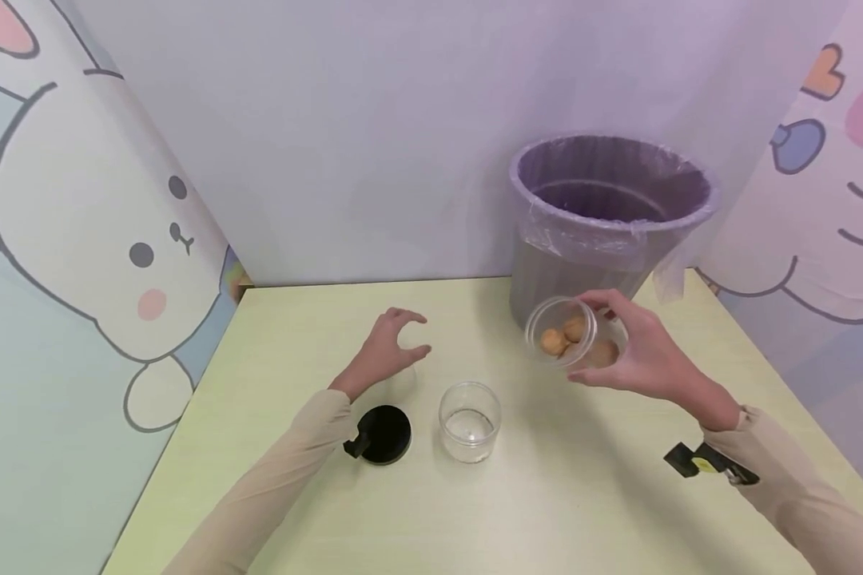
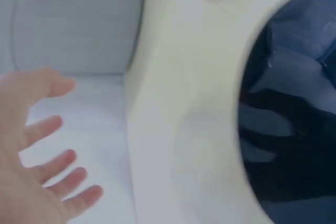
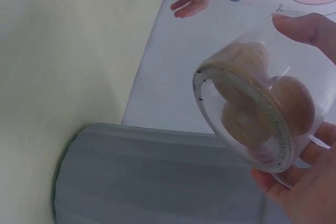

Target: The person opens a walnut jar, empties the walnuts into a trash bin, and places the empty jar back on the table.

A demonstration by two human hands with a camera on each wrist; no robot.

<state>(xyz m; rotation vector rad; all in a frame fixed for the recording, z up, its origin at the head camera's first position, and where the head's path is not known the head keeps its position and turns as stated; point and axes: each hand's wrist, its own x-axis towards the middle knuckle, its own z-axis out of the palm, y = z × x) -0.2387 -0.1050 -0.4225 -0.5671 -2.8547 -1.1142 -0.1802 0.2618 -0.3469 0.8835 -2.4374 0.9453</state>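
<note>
My right hand [image 1: 643, 347] grips a clear jar [image 3: 252, 153], tilted on its side with the mouth facing left. Several round brown balls, walnut-like [image 1: 554, 342], lie inside it. It hangs above the table, in front of the bin. My left hand [image 1: 383, 350] is raised over the table with thumb and fingers spread and nothing between them. Below the left wrist lies a black disc [image 1: 385, 435] with a glossy top that mirrors the hand in the left wrist view. Right of the disc, a second clear jar [image 1: 469, 423] stands upright, with no balls visible in it.
A tall grey bin [image 1: 546, 267] with a clear plastic liner stands at the table's back right. The pale table [image 1: 546, 511] meets a plain wall behind and cartoon-printed panels on both sides. A faint clear round outline shows on the tabletop near the left hand.
</note>
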